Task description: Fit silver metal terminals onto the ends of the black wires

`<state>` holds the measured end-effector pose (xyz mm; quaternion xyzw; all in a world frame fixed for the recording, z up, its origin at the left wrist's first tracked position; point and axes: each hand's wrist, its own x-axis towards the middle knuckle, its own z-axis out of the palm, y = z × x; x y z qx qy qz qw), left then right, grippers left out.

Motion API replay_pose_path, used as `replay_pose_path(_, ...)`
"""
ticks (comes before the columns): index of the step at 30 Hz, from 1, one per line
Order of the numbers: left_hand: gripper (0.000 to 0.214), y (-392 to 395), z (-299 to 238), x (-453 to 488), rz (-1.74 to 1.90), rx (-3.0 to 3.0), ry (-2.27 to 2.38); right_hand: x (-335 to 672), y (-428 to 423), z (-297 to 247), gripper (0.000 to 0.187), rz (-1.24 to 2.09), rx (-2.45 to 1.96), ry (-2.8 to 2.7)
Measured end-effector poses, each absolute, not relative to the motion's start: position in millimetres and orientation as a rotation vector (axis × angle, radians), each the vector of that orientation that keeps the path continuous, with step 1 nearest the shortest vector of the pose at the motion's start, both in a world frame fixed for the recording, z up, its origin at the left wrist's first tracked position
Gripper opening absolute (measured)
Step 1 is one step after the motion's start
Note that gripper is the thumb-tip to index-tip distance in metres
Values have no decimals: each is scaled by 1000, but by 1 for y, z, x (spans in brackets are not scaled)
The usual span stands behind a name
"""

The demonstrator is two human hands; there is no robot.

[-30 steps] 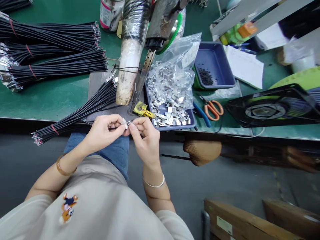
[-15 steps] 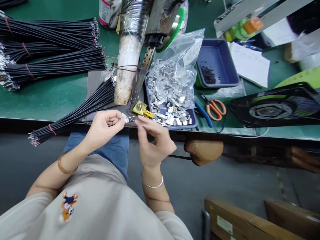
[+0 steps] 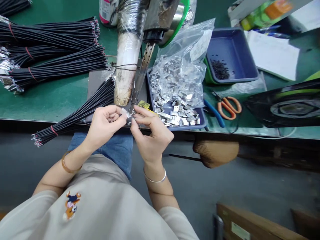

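At the edge of a green bench (image 3: 55, 100), a person's left hand (image 3: 105, 125) pinches a small metal clip (image 3: 128, 115) between thumb and forefinger. The right hand (image 3: 150, 136) meets it from the other side, its forefinger laid over the clip and its thumb pressed beneath, so both hands are closed on the same piece. The clip sits right where the fingertips meet, just below the thin metal tip of a tape-wrapped tool (image 3: 126, 66) that slants down from the top of the frame. A bundle of black cables (image 3: 82, 111) lies across the bench edge beside the left wrist. To the right of the hands, a blue tray (image 3: 203, 124) holds loose clips that spill from a clear bag (image 3: 182, 63). Orange-handled scissors (image 3: 228, 106) lie beyond the tray.
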<state>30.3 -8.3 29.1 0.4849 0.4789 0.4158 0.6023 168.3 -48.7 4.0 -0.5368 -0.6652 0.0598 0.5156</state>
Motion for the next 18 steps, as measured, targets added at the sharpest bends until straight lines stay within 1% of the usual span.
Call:
replay_pose_path(10,17,-7,32,30,846,1141,1128,173,-53,8,16,155,-1274,-1678)
replay_pose_path(15,16,-11,29,28,810,1297,1088,186,-60,6,4,227,-1386,-1650)
replay_pose_path(18,14,-18,29,20,729,1495,1056,203,-67,-1,15,240,-1512,-1654)
